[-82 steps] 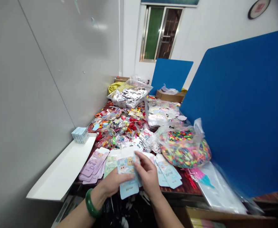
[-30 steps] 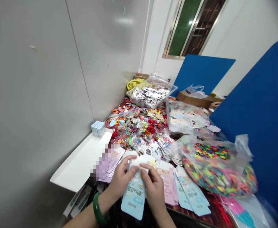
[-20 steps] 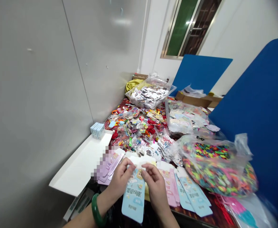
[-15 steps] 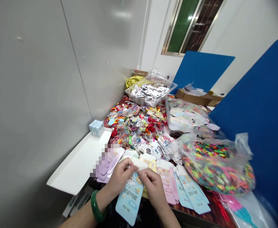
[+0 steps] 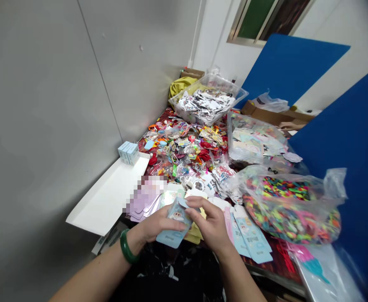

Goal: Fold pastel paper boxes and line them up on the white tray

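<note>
A light blue printed carton (image 5: 171, 238) is held between my two hands over the table's front edge. Its body looks partly unfolded into a box, with the upper end pointing away from me. My left hand (image 5: 159, 222), below a green bangle, grips the carton's left side with the thumb across its front. On the other side, the fingers of my right hand (image 5: 211, 220) pinch the carton's upper end. Just beyond the hands lie flat yellow cartons (image 5: 194, 234), partly hidden. To the right are flat blue cartons (image 5: 253, 235), and purple cartons (image 5: 146, 201) lie to the left.
Small blue boxes (image 5: 129, 152) stand on a white tray (image 5: 108, 197) by the grey wall. Beyond the cartons spread many small bagged trinkets (image 5: 184, 147). Clear bins (image 5: 209, 105) hold paper cutouts. A plastic bag of colourful pieces (image 5: 291, 214) sits right, beside a blue panel (image 5: 347, 167).
The blue carton has gone from flat to partly unfolded and is turned in my hands. My right hand has shifted to its upper end. The camera view has tilted downward.
</note>
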